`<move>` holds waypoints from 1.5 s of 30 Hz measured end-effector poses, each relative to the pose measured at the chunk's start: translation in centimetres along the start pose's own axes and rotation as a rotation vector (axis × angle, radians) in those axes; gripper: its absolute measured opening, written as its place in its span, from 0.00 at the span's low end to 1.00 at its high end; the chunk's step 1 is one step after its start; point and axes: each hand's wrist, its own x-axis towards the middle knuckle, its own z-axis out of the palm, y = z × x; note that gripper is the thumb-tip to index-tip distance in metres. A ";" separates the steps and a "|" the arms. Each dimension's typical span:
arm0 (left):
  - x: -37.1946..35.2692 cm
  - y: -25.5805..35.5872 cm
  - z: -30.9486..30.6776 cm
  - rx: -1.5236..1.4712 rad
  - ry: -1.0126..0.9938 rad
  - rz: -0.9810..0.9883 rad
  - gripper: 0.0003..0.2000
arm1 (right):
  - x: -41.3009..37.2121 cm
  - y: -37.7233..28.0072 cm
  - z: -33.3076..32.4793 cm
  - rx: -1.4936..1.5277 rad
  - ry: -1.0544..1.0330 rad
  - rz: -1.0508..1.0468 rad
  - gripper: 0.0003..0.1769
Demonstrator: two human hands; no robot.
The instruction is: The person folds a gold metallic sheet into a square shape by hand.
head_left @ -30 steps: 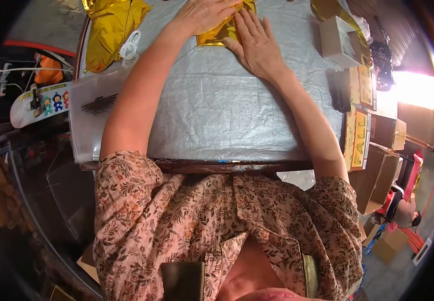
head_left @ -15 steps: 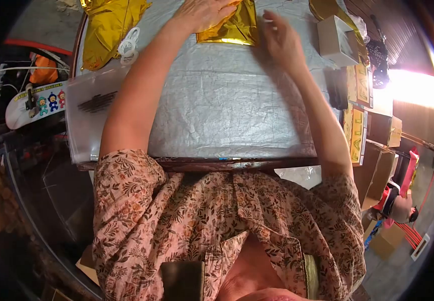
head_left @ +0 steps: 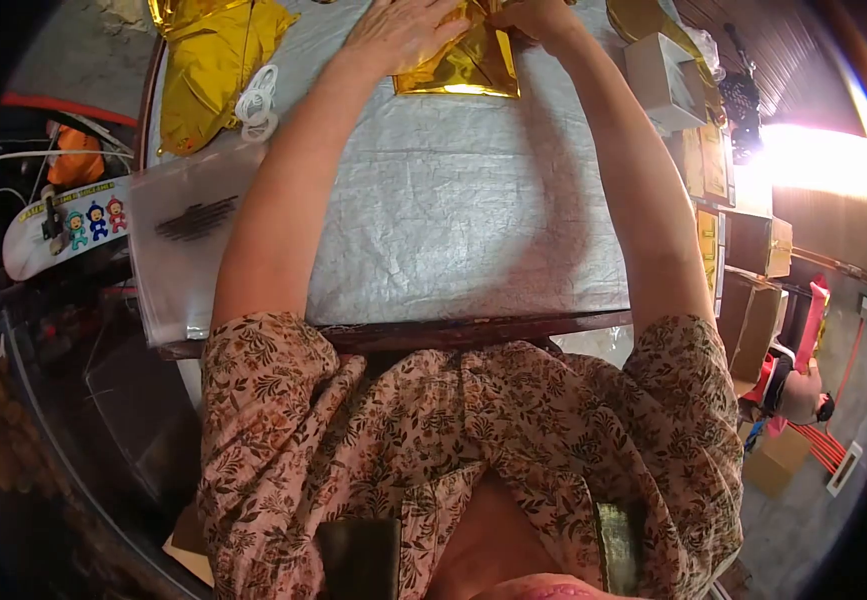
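Near the far end of the table, a shiny flat piece of gold foil (head_left: 463, 72) lies partly under my hands. My left hand (head_left: 400, 34) rests on its left side with the fingers stretched out flat. At the foil's upper right edge, my right hand (head_left: 538, 20) has its fingers bent in and pinched on the foil. The top of the foil and some fingertips are cut off by the frame edge. Left of my left arm lie a larger crumpled gold foil piece (head_left: 215, 75) and a coil of white ribbon or tubing (head_left: 256, 100).
A silvery sheet (head_left: 433, 220) covers the table. Clear plastic bags (head_left: 178, 270) lie at its left edge. On the right stand an open white box (head_left: 661, 82) and cardboard boxes (head_left: 753, 320). A skateboard deck (head_left: 68, 225) is at left; another person (head_left: 798, 390) is far right.
My right hand has moved left from beside the foil onto its edge, and its fingers have closed there. The left hand stays on the foil, shifted slightly.
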 end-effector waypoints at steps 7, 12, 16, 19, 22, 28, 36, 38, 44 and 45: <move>0.1 -2.3 0.9 -0.521 0.321 0.089 0.30 | -2.7 -0.5 -2.3 0.259 -0.019 -0.045 0.12; -2.5 -1.5 -0.9 -0.634 0.510 -0.454 0.26 | 1.3 5.0 2.4 1.234 -0.257 0.201 0.13; -6.3 -1.8 -0.2 -0.765 0.461 -0.629 0.21 | 0.3 6.4 2.2 1.478 -0.369 0.108 0.12; -8.9 0.6 -1.9 -0.862 0.305 -0.671 0.28 | -1.1 6.4 0.8 1.552 -0.326 0.028 0.12; -9.9 4.2 -3.7 -1.282 0.186 -0.670 0.35 | -3.4 5.8 -1.7 1.757 -0.741 -0.680 0.15; -10.2 10.5 -5.8 -1.717 -0.010 -0.525 0.29 | -11.3 3.5 -7.2 1.585 -0.435 -0.260 0.11; -12.0 16.6 -7.2 -1.382 0.171 -0.330 0.19 | -17.3 5.3 -8.9 1.406 -0.278 -0.447 0.14; -12.6 18.0 -7.4 -1.336 0.175 -0.305 0.19 | -18.8 5.4 -9.1 1.436 -0.303 -0.453 0.14; -11.9 20.0 -8.5 -1.248 0.291 -0.156 0.15 | -21.1 5.8 -9.2 1.417 -0.345 -0.506 0.14; -11.4 20.1 -8.9 -1.178 0.310 -0.166 0.15 | -21.6 5.6 -9.3 1.415 -0.322 -0.499 0.14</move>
